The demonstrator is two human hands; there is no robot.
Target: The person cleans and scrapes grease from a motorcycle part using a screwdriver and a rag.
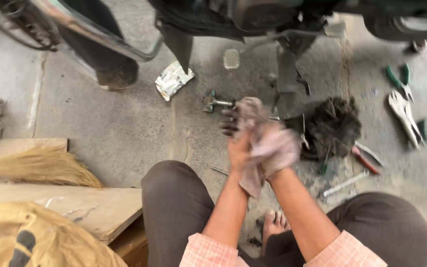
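Note:
Both of my hands are pressed together in front of me around a dirty pinkish-grey rag [265,143]. My left hand [236,136] has dark, greasy fingers and grips the cloth from the left. My right hand [278,148] is wrapped in the rag and blurred by motion. A tail of the cloth hangs down between my forearms. My knees in dark trousers frame the hands, and one bare foot [274,222] shows below them on the concrete floor.
A motorcycle underside [282,29] spans the top. A dark wad of rags [333,126], pliers with green handles [400,79], metal snips [405,116], a red-handled tool [365,160] and a small metal part [213,102] lie around. A broom [40,165], wooden boards and a foil scrap [172,79] lie left.

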